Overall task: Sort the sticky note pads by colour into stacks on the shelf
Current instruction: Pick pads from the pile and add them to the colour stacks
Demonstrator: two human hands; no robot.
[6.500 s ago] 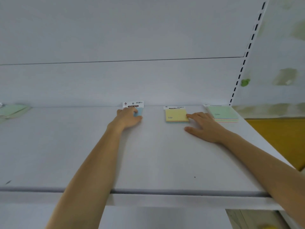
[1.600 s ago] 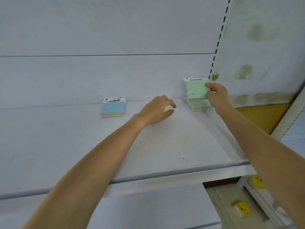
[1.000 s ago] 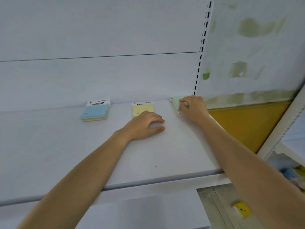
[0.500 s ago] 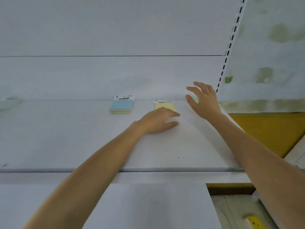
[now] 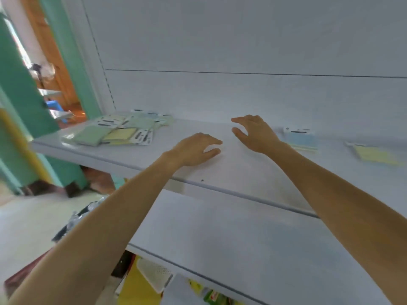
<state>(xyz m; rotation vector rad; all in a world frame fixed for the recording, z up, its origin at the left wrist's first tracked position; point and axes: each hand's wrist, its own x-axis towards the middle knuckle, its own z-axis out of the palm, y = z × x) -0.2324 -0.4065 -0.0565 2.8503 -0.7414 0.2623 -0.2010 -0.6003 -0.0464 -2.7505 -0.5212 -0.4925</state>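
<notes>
A loose pile of sticky note pads (image 5: 123,130), green and yellow in clear packets, lies at the left end of the white shelf (image 5: 237,172). A blue pad stack (image 5: 302,142) and a yellow pad stack (image 5: 374,154) sit further right along the shelf's back. My left hand (image 5: 195,149) rests palm down on the shelf's middle, fingers apart, holding nothing. My right hand (image 5: 255,133) hovers just above the shelf beside it, fingers spread and empty, left of the blue stack.
A white back panel (image 5: 242,51) rises behind the shelf. Left of the shelf stand a green pillar (image 5: 26,106) and a doorway. Below are a lower white shelf (image 5: 242,238) and yellow packaged goods (image 5: 141,282).
My view has swung left, bringing the unsorted pile into sight. My right hand has left the green stack and moved left past the blue stack. Both hands hold nothing.
</notes>
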